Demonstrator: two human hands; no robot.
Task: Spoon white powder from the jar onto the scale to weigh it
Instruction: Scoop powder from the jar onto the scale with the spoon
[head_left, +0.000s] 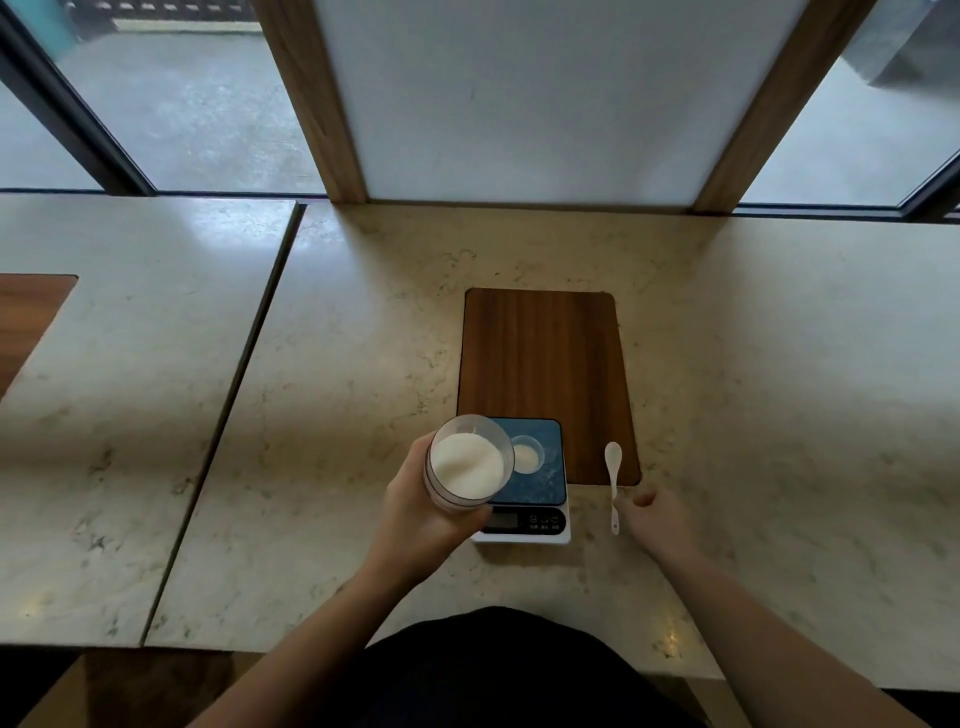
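Note:
My left hand (415, 512) grips a clear jar (465, 462) of white powder, held tilted above the left edge of the scale (540, 488). The scale has a dark blue platform and a white base with a display at the front. A small clear dish (526, 455) with a little white powder sits on the platform. A white spoon (613, 483) lies on the counter just right of the scale, bowl pointing away from me. My right hand (655, 512) rests beside the spoon's handle with fingers curled, touching or nearly touching it.
A wooden board (545, 358) lies behind the scale, partly under it. The marble counter (337, 389) has a seam running diagonally at the left. A wall panel with wooden posts and windows stands at the back.

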